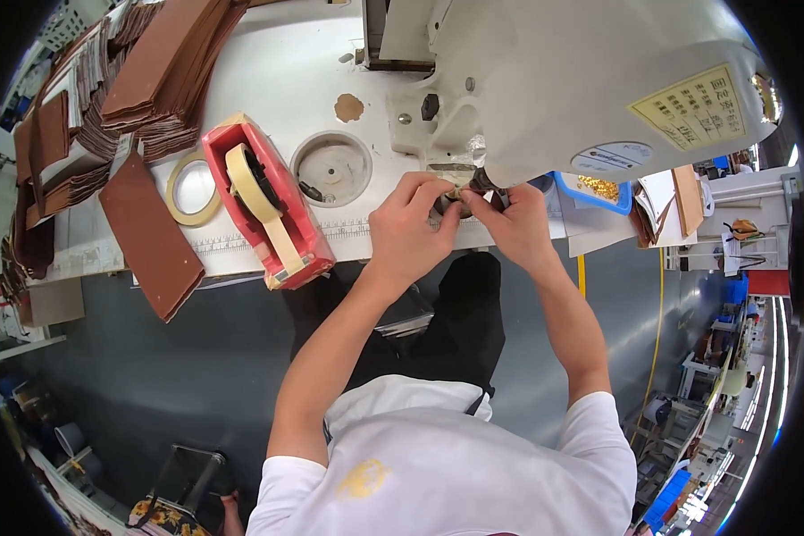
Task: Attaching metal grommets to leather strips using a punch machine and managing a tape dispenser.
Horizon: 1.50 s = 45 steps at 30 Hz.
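Note:
My left hand and my right hand meet at the front of a large white machine, under its head. Thumb and forefinger of each are pinched close together, almost touching. Whatever sits between the fingertips is too small and too covered to name. Just behind my fingers lies a metal part of the machine bed, partly hidden by them. Left of my left hand, a round recessed dish is set into the white table.
A red tape dispenser with cream tape stands at the left, beside a loose tape roll. Brown panels and stacks of brown pieces fill the far left. A blue tray of small gold-coloured parts sits at the right.

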Each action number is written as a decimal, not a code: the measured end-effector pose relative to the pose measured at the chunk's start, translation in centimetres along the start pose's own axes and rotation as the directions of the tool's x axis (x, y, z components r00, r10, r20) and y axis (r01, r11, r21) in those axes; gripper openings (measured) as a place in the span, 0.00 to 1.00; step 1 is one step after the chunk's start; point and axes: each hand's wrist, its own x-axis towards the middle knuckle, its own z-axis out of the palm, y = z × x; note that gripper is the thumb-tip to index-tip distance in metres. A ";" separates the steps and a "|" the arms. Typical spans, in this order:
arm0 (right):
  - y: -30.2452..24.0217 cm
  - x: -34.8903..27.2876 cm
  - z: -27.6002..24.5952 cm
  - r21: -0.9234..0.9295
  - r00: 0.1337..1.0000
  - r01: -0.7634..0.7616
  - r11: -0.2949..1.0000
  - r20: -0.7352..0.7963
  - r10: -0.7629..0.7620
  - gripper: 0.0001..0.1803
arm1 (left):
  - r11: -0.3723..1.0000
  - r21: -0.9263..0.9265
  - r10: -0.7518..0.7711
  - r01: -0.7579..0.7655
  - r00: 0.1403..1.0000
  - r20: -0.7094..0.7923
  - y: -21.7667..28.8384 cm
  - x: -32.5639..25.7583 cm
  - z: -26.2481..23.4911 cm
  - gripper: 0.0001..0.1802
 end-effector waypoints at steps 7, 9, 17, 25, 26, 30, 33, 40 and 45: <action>0.1 0.3 0.8 0.000 0.999 0.019 1.000 -0.042 -0.019 0.05 | 1.000 -0.021 0.009 -0.009 1.000 -0.010 -0.4 0.0 0.0 0.13; 0.2 0.3 0.7 -0.102 1.000 0.026 0.994 -0.004 -0.027 0.10 | 1.000 -0.021 0.006 -0.006 1.000 -0.005 -0.3 0.0 0.0 0.13; 0.0 0.7 0.7 -0.120 0.999 0.051 0.991 0.004 -0.051 0.07 | 1.000 -0.031 0.001 0.000 1.000 0.006 -0.2 0.1 -0.2 0.13; 0.2 0.6 0.9 0.002 0.999 -0.040 0.999 -0.013 0.040 0.05 | 0.996 -0.086 0.009 -0.010 1.000 -0.009 -0.4 0.2 0.0 0.15; 0.3 0.7 0.8 0.011 0.999 -0.040 0.999 -0.008 0.040 0.05 | 0.996 -0.086 0.005 -0.006 1.000 -0.013 -0.5 0.2 0.0 0.15; 0.2 1.0 1.0 0.058 0.999 0.017 0.998 -0.032 -0.016 0.04 | 0.997 -0.081 0.003 -0.004 1.000 -0.016 -0.5 0.1 0.1 0.14; -0.3 1.2 1.2 0.074 0.999 0.001 0.997 -0.035 0.002 0.05 | 0.996 -0.086 -0.005 0.004 1.000 -0.018 -0.5 0.1 0.0 0.14; 0.1 1.5 0.7 -0.018 1.000 0.023 1.000 0.009 -0.023 0.05 | 0.997 -0.069 -0.028 0.030 0.999 0.024 -0.3 0.2 -0.2 0.10; 0.1 1.8 0.4 -0.021 0.998 0.016 1.000 0.066 -0.015 0.03 | 0.996 -0.087 -0.026 0.027 1.000 0.014 -0.4 0.2 0.0 0.10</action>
